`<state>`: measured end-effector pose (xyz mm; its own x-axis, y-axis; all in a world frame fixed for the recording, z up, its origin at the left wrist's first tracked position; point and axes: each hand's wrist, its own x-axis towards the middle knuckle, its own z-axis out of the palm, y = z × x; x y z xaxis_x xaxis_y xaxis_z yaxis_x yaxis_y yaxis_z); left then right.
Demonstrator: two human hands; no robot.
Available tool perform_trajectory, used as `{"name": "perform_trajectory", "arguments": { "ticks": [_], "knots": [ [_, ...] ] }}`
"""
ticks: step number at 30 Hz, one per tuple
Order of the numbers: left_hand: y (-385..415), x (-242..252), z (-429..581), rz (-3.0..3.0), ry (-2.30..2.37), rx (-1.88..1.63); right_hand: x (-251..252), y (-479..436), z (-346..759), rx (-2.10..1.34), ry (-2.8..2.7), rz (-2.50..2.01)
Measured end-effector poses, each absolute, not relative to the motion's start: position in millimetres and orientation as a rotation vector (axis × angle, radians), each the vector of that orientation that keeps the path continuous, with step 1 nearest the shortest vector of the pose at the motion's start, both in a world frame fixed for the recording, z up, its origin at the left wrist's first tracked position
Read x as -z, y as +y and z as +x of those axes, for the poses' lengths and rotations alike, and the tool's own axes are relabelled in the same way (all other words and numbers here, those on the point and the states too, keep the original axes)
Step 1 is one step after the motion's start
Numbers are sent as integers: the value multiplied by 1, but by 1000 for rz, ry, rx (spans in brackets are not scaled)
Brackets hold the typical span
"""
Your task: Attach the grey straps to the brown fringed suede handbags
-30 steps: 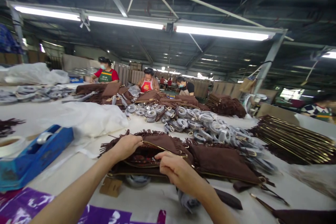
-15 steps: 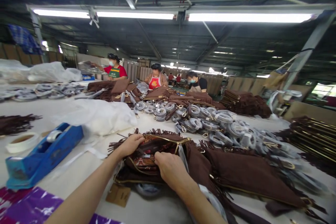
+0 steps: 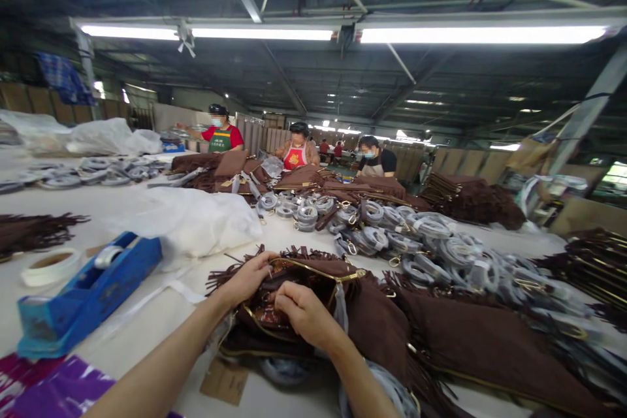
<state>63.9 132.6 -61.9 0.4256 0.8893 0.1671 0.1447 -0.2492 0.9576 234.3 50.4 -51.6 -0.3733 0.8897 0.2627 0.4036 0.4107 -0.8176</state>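
Note:
A brown fringed handbag [image 3: 318,266] lies before me with its gold zipper [image 3: 350,275] undone, showing a patterned reddish lining [image 3: 264,313]. My left hand [image 3: 251,277] grips the bag's rim on the left side, its fingertips inside the opening. Inside the mouth of the bag, my right hand [image 3: 306,315] is closed, fingers curled against the lining; whatever they pinch is hidden. A brown cardboard tag [image 3: 224,380] hangs at the bag's lower left. Touching its right side is another brown bag [image 3: 490,333], lying flat.
A blue tape dispenser [image 3: 93,294] and a white tape roll [image 3: 51,266] stand at left. White wrapping [image 3: 206,219] lies behind them. Coiled, grey-wrapped straps [image 3: 431,235] spread beyond the bag. Stacked brown bags [image 3: 470,199] sit at back right. Several co-workers [image 3: 296,153] are across the table.
My right hand has shifted slightly left and its fingers have curled more inside the bag. My left hand keeps its hold on the rim. The whole view has swung a little left.

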Motion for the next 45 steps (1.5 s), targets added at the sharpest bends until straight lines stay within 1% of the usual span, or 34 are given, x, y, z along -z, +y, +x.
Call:
{"name": "perform_trajectory", "arguments": {
  "ticks": [5,7,11,14,16,20,23,28,30,38,42,45],
  "knots": [
    [124,65,58,1618,771,-1016,54,53,233,-1072,-1847,-1069],
    [118,59,52,1688,787,-947,54,52,233,-1130,-1824,-1049],
    [102,34,35,1873,813,-726,53,50,233,-1129,-1814,-1034],
    [87,26,29,2073,825,-618,53,50,234,-1159,-1797,-1051],
    [78,31,30,2208,883,-649,54,50,234,-1185,-1777,-1053],
    [71,48,40,2275,987,-858,54,50,235,-1195,-1759,-1043],
    [76,55,43,2146,970,-932,53,49,235,-1117,-1798,-1063],
    [84,55,39,1881,913,-942,48,45,236,-727,-2055,-1026],
    [84,54,37,1839,907,-930,47,45,237,-624,-2139,-1038],
    [85,56,37,1822,901,-907,47,43,231,-427,-2204,-1241],
    [86,57,34,1887,910,-897,49,42,224,-318,-2157,-1317],
    [87,58,30,1988,864,-890,51,41,221,-306,-2136,-1351]
  ]
}}
